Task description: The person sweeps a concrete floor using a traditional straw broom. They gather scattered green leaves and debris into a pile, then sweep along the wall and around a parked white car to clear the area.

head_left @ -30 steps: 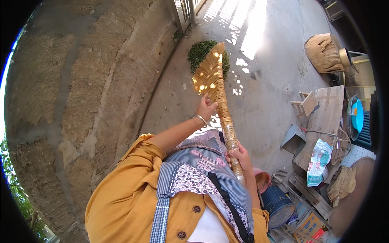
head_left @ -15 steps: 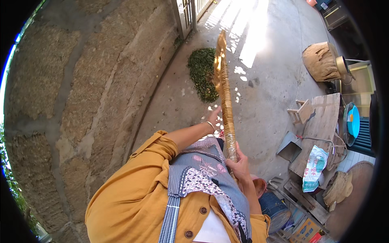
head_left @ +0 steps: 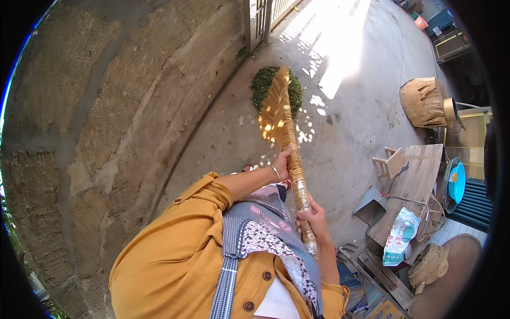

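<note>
A straw broom with a long bound handle stretches away from my body, its fanned head over the near part of a pile of green leaves on the concrete floor. My left hand is closed round the handle just below the head. Lower down, near my apron, my right hand grips the shiny wrapped part of the handle. Part of the leaf pile is hidden behind the broom.
A rough earthen wall runs along my left to a metal gate. On the right stand a tree-stump block, a small wooden stool, a wooden table, a metal dustpan and a blue basin.
My left hand, open beside the broom before, has taken hold of its handle. The broom has come nearer and turned, showing more of its fanned head.
</note>
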Demonstrator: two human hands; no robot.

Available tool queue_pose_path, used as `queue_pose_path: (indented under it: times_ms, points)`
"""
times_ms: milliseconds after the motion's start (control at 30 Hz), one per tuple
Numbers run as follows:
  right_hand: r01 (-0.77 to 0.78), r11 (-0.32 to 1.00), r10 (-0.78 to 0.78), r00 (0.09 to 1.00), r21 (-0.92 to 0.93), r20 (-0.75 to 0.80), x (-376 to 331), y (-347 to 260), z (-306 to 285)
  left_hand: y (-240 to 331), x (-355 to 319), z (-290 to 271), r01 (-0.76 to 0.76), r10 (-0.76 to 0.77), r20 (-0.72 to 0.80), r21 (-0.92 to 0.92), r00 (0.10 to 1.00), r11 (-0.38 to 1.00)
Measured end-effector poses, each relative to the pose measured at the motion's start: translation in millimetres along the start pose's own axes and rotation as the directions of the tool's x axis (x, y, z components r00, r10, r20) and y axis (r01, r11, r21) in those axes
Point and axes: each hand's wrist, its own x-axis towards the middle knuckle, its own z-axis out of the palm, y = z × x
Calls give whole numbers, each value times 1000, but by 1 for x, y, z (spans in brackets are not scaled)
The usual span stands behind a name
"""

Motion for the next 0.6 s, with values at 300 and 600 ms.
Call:
queue_pose_path:
  times_ms: [300, 600]
  points:
    - [-158, 968, 132, 981, 197, 141, 24, -28, 28, 32, -36, -38, 25, -14, -67, 160, 998, 987]
    - [-326, 944, 296, 898, 40, 326, 93, -70, 110, 70, -68, -76, -418, 677, 29, 806, 735, 418]
